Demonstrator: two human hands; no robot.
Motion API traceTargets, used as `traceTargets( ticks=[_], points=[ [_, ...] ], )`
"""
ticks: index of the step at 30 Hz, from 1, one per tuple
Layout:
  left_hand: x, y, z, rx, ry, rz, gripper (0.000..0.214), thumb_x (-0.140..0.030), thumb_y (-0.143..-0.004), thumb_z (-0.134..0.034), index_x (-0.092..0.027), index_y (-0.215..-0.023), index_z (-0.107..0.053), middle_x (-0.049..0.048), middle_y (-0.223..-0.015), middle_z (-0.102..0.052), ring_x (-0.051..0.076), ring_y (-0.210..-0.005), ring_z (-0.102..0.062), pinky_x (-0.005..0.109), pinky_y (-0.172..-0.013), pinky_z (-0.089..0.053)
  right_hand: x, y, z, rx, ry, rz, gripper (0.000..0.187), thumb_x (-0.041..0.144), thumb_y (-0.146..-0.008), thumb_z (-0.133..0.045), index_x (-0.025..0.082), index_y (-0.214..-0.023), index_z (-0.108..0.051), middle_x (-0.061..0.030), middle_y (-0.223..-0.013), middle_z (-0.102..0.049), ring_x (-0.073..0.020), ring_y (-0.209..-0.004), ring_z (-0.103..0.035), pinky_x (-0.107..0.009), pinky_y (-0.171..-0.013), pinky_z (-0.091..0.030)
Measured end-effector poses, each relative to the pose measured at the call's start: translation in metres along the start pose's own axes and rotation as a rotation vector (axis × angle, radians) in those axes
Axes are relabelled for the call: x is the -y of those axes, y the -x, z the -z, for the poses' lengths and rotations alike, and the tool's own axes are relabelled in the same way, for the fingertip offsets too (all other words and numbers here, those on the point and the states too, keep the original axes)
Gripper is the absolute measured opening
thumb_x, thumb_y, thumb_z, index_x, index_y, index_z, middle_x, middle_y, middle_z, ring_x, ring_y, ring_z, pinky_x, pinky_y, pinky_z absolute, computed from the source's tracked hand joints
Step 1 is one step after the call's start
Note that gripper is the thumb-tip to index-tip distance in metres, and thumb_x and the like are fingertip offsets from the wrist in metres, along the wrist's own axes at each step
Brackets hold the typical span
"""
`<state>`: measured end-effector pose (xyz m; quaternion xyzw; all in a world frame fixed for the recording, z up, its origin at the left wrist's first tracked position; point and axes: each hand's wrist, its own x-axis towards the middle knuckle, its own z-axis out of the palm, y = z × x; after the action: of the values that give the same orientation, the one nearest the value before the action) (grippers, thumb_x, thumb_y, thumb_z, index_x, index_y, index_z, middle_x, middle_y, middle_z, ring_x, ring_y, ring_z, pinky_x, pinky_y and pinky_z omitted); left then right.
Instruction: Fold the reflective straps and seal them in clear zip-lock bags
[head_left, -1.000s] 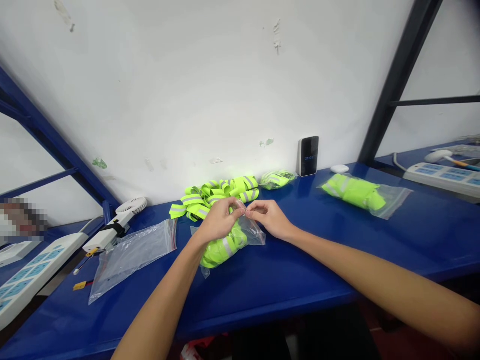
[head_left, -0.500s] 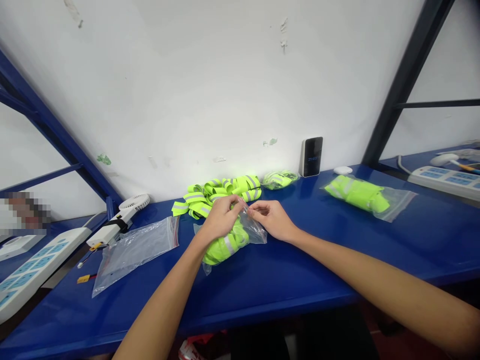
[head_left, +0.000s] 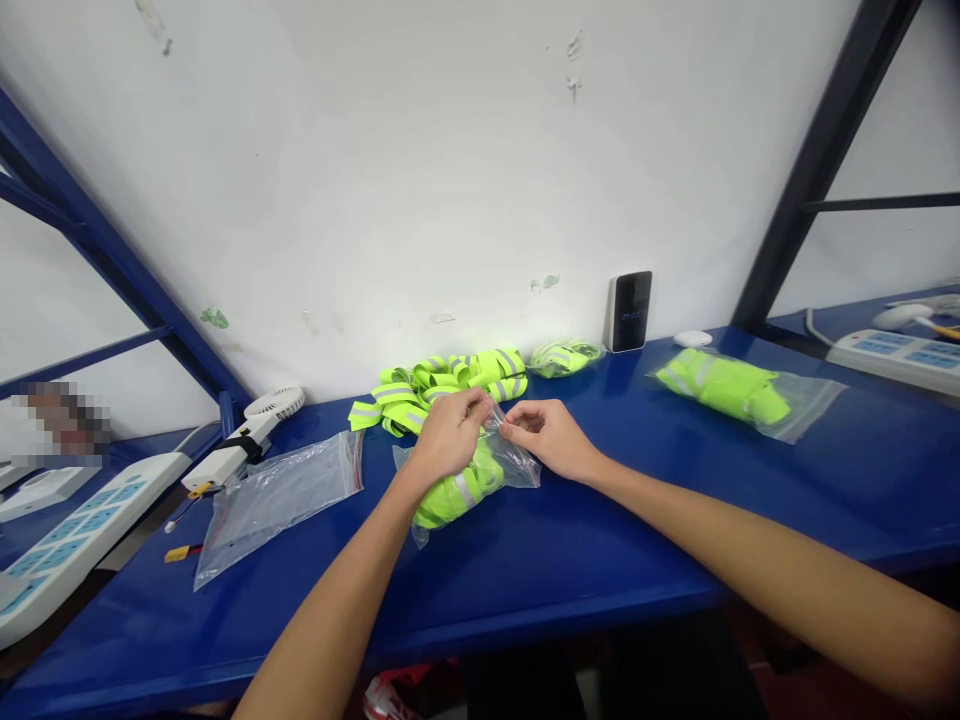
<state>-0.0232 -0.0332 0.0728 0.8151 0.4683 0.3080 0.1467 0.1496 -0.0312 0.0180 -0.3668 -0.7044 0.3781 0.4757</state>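
Both hands pinch the top edge of a clear zip bag (head_left: 521,468) that lies tilted on the blue table. Inside it sits a bundle of neon-yellow reflective strap (head_left: 456,497) with silver stripes. My left hand (head_left: 453,432) is closed on the upper edge at the bag's left, covering part of the bundle. To its right, my right hand (head_left: 553,436) grips the same edge between thumb and fingertips. Just behind the hands lies a loose pile of yellow reflective straps (head_left: 409,395).
An unfilled zip bag (head_left: 289,500) lies at left, beside a white handheld fan (head_left: 274,404) and a power strip (head_left: 90,535). Filled bags stand at the back (head_left: 564,358) and right (head_left: 724,387). A clock (head_left: 630,312) leans near the white wall; a white disc (head_left: 693,339) sits beside it.
The whole view has shifted slightly, so everything sits a little further right. Both hands keep their pinch on the bag's edge, with hardly any movement of their own.
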Motion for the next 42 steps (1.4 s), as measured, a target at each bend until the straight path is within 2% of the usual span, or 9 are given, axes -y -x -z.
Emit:
traceTargets(
  ticks=[6,13,16,19,23,29,32,35,42],
  points=[
    [-0.002,0.001,0.001,0.044,0.105,0.000,0.015,-0.027,-0.082,-0.052,-0.016,-0.077,-0.061,0.0016,-0.081,-0.067,0.018,-0.076,-0.060,0.028,-0.069,-0.041,0.000,-0.001,-0.002,0.020,-0.079,-0.035,0.022,0.035,-0.079,-0.062,0.014,-0.074,-0.067,-0.0024,-0.068,-0.064,-0.0138,-0.060,-0.054,-0.025,-0.057,-0.042],
    [0.001,-0.001,0.008,0.154,0.274,0.051,0.010,-0.023,-0.078,-0.056,-0.015,-0.079,-0.062,0.0036,-0.088,-0.069,0.019,-0.081,-0.063,0.028,-0.073,-0.045,0.006,0.001,0.004,0.035,0.101,0.052,0.026,0.038,-0.084,-0.059,0.015,-0.077,-0.069,-0.0024,-0.068,-0.064,-0.0136,-0.060,-0.053,-0.025,-0.055,-0.039],
    [0.009,-0.004,0.005,0.079,0.332,0.092,0.008,-0.023,-0.076,-0.059,-0.016,-0.075,-0.060,0.0035,-0.083,-0.068,0.019,-0.080,-0.063,0.028,-0.073,-0.046,0.008,-0.001,0.007,0.064,-0.027,-0.003,0.028,0.040,-0.084,-0.059,0.015,-0.081,-0.069,-0.0026,-0.072,-0.066,-0.0138,-0.062,-0.055,-0.025,-0.056,-0.043],
    [0.016,-0.008,0.001,-0.133,0.386,0.176,0.009,-0.024,-0.073,-0.061,-0.016,-0.073,-0.057,0.0029,-0.077,-0.066,0.018,-0.077,-0.062,0.028,-0.073,-0.045,0.008,-0.005,0.009,0.114,-0.167,-0.134,0.031,0.044,-0.079,-0.064,0.015,-0.089,-0.068,-0.0028,-0.074,-0.066,-0.0142,-0.060,-0.058,-0.025,-0.053,-0.047],
    [0.017,-0.009,-0.001,-0.277,0.534,0.316,0.013,-0.027,-0.071,-0.063,-0.016,-0.075,-0.055,0.0015,-0.072,-0.064,0.016,-0.069,-0.059,0.027,-0.067,-0.045,0.003,-0.011,0.011,0.028,-0.219,-0.210,0.033,0.046,-0.072,-0.072,0.014,-0.080,-0.067,-0.0040,-0.072,-0.065,-0.0150,-0.061,-0.059,-0.026,-0.052,-0.051],
    [0.022,-0.004,0.014,-0.025,0.628,0.332,0.017,-0.027,-0.067,-0.066,-0.016,-0.079,-0.059,-0.0013,-0.066,-0.062,0.012,-0.061,-0.054,0.023,-0.058,-0.039,-0.002,-0.011,0.012,0.063,-0.131,-0.102,0.029,0.042,-0.073,-0.072,0.014,-0.080,-0.072,-0.0032,-0.069,-0.065,-0.0136,-0.059,-0.055,-0.025,-0.052,-0.046],
    [0.028,0.001,0.022,0.190,0.537,0.303,0.022,-0.027,-0.070,-0.064,-0.017,-0.090,-0.067,0.0006,-0.071,-0.066,0.014,-0.068,-0.057,0.024,-0.061,-0.039,0.001,-0.006,0.010,0.148,0.009,-0.032,0.027,0.040,-0.079,-0.067,0.014,-0.084,-0.074,-0.0041,-0.071,-0.068,-0.0140,-0.061,-0.056,-0.025,-0.055,-0.045],
    [0.033,0.004,0.025,0.338,0.399,0.241,0.024,-0.037,-0.075,-0.064,-0.016,-0.081,-0.073,0.0038,-0.077,-0.069,0.015,-0.070,-0.057,0.025,-0.062,-0.039,0.004,-0.003,0.011,0.226,0.048,0.000,0.032,0.043,-0.083,-0.062,0.017,-0.097,-0.075,-0.0049,-0.079,-0.071,-0.0150,-0.063,-0.059,-0.026,-0.057,-0.046],
    [0.051,0.009,0.020,0.298,0.407,0.172,0.033,-0.046,-0.077,-0.065,-0.015,-0.083,-0.073,0.0054,-0.079,-0.069,0.016,-0.070,-0.057,0.026,-0.064,-0.042,-0.004,-0.009,0.032,0.125,0.147,0.086,0.031,0.043,-0.085,-0.060,0.017,-0.095,-0.074,-0.0068,-0.090,-0.070,-0.0171,-0.071,-0.063,-0.028,-0.065,-0.050]
  ],
)
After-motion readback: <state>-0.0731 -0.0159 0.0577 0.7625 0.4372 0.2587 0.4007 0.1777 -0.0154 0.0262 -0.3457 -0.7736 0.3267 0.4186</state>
